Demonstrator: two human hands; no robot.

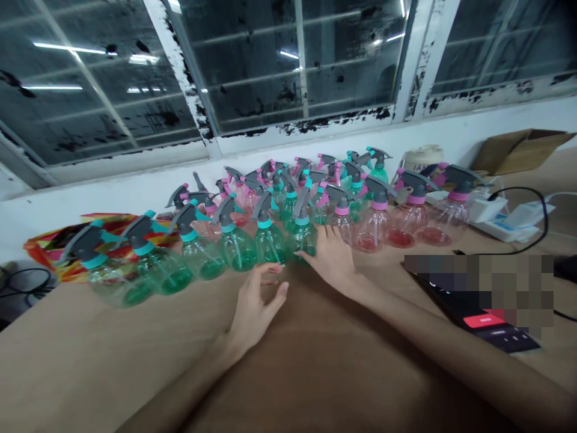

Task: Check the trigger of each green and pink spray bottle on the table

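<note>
Several green spray bottles (pixel 234 243) with grey triggers and teal collars stand in a row along the brown table (pixel 112 361). Several pink spray bottles (pixel 408 219) stand to their right and behind. My right hand (pixel 331 255) reaches forward and its fingers touch the base of a green bottle (pixel 304 234) in the front row. My left hand (pixel 255 307) hovers just in front of the green bottles, fingers curved and apart, holding nothing.
A phone (pixel 478 313) with a lit screen lies at the right. A white power strip (pixel 509 222) and a black cable (pixel 543 222) sit behind it. A cardboard box (pixel 518 147) is at the far right, a colourful bag (pixel 54 246) at the left. Windows line the wall.
</note>
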